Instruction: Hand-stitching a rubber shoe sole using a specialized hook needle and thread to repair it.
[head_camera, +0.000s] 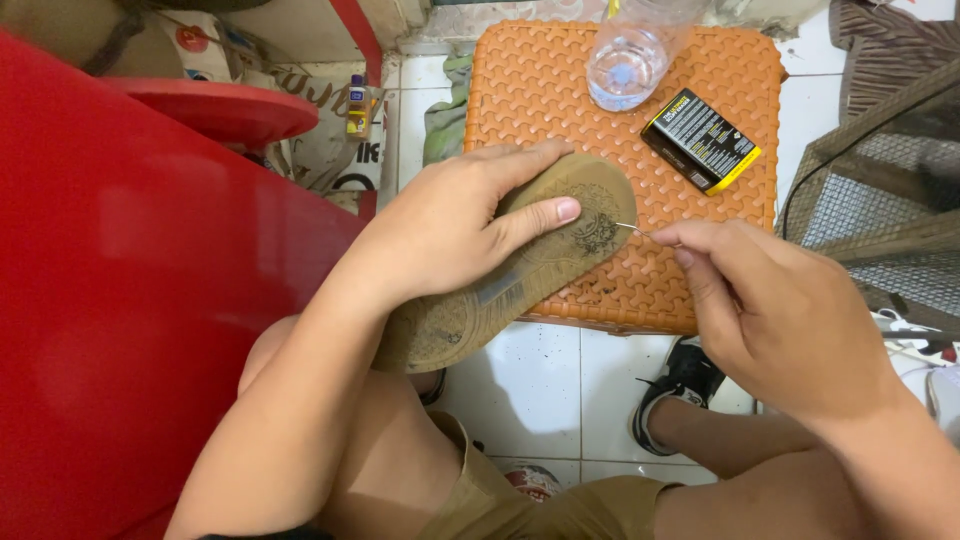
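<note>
White floor tiles (530, 385) run beneath us, a black sneaker (675, 385) planted just below the right hand (780, 305). That hand is pinched shut on a thin metal needle (632, 229), whose tip meets the tread. Left hand (450, 225) clamps a worn tan shoe sole (520, 265), thumb across it, tread tilted up, likely so the needle can get at the dark grit there. How the fingers behind grip is hidden. Just beyond both hands, an orange plastic stool (560, 90) sits as a bench. Farther from the right hand lie a black and yellow box (700, 140) and a clear plastic bottle (628, 60), top cut off.
</note>
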